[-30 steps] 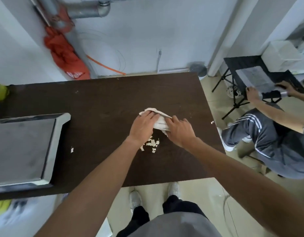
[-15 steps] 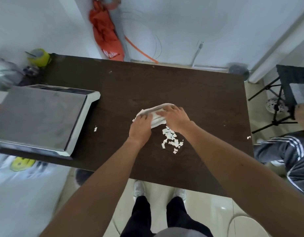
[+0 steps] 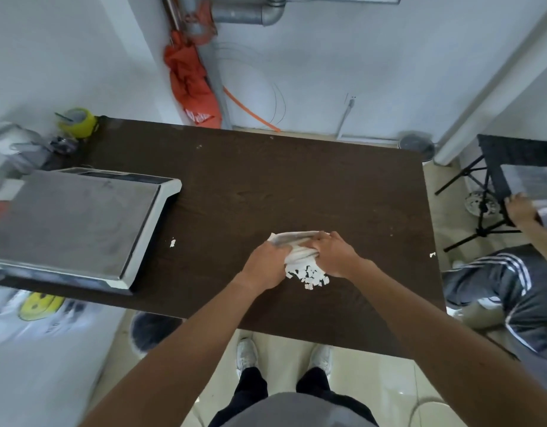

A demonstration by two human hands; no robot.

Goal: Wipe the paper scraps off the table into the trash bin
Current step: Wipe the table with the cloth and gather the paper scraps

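Note:
A folded white cloth (image 3: pixel 292 241) lies on the dark brown table (image 3: pixel 266 186), pressed down by both hands. My left hand (image 3: pixel 266 261) grips its left end and my right hand (image 3: pixel 335 254) grips its right end. A heap of small white paper scraps (image 3: pixel 309 275) sits bunched against the cloth's near edge, between my hands. One stray scrap (image 3: pixel 172 242) lies to the left near the scale, another scrap (image 3: pixel 432 254) at the table's right edge. A dark round bin (image 3: pixel 152 329) shows on the floor under the table's near left edge, partly hidden.
A large flat scale (image 3: pixel 72 223) covers the table's left part. A yellow tape roll (image 3: pixel 76 122) sits at the far left corner. A seated person (image 3: pixel 518 278) and a black folding stand (image 3: pixel 494 167) are on the right. My feet (image 3: pixel 284 357) stand by the near edge.
The cloth and both hands have pulled toward the near edge, gathering the scraps into a tighter heap. The camera view has shifted, showing more of the scale and the left side.

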